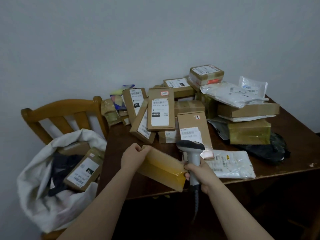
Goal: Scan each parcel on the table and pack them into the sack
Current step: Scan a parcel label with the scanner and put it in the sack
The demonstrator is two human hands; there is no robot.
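A flat cardboard parcel wrapped in yellowish tape (162, 168) is held over the near edge of the dark wooden table (294, 149). My left hand (133, 157) grips its far left corner. My right hand (197, 172) grips the handle of a grey barcode scanner (191, 148), and its fingertips touch the parcel's right end. No label shows on the parcel's upper face. The white cloth sack (36, 187) stands open at the left on a chair, with a labelled box (83, 170) and a dark bag inside.
Several cardboard boxes (160, 108) and white mailers (230, 163) are heaped across the middle and back of the table. A gold-wrapped box (249, 131) and a black bag (270, 149) lie at the right. A wooden chair back (64, 110) rises behind the sack.
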